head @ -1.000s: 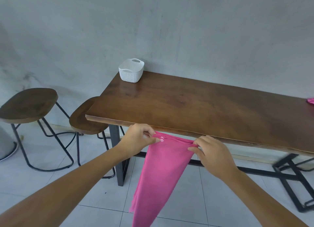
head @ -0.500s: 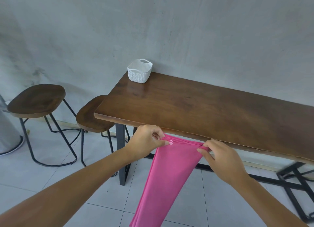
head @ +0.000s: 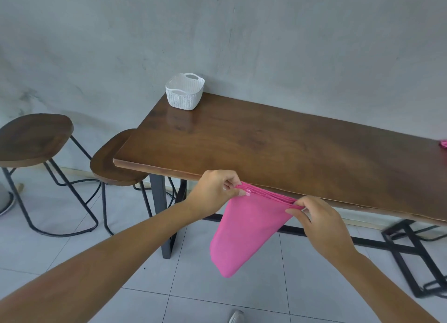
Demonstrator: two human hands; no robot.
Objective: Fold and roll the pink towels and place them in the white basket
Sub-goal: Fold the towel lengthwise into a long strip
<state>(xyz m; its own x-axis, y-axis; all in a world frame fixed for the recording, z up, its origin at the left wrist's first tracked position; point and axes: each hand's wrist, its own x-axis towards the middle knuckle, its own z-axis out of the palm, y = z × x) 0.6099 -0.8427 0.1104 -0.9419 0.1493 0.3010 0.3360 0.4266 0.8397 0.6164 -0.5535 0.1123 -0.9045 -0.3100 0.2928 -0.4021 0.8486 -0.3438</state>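
A folded pink towel (head: 244,228) hangs in the air just in front of the near edge of the wooden table (head: 278,146). My left hand (head: 215,189) pinches its top left corner and my right hand (head: 316,221) pinches its top right corner, so the top edge is stretched between them. The towel's lower end tapers to a rounded fold above the floor. The white woven basket (head: 185,94) stands at the table's far left corner and looks to have nothing in it. A bit of another pink towel (head: 443,150) shows at the right edge of the table.
Two wooden stools with black metal legs, one (head: 33,138) and another (head: 113,160), stand left of the table. A grey wall runs behind. Black table frames (head: 406,250) stand on the tiled floor at right. A shoe tip (head: 235,318) shows at the bottom.
The hanging towel is shorter now, its lower end raised well above the floor. Both hands keep their pinch on the top corners; the view has shifted slightly.
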